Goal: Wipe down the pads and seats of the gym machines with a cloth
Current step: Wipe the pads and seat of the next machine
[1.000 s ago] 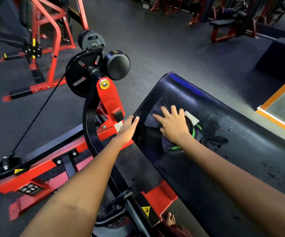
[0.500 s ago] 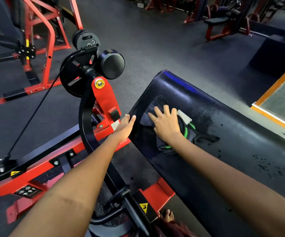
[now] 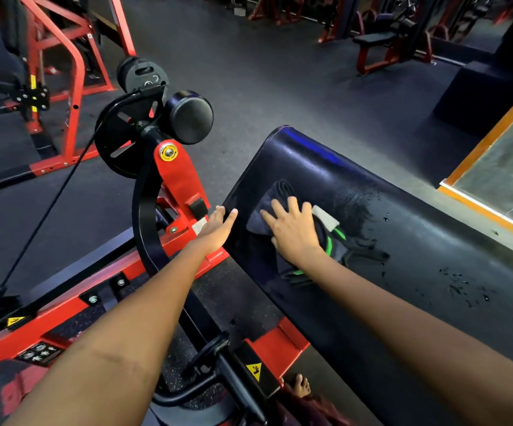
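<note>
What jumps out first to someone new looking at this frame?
The long glossy black vinyl pad running from centre to lower right, with the right hand pressed flat on a dark cloth with green trim. The left hand rests open at the pad's left edge. Left of them stands the bright red machine frame with its round black roller.

bare pad (image 3: 433, 241) rightward, red frame (image 3: 181, 179) crowding left
</note>
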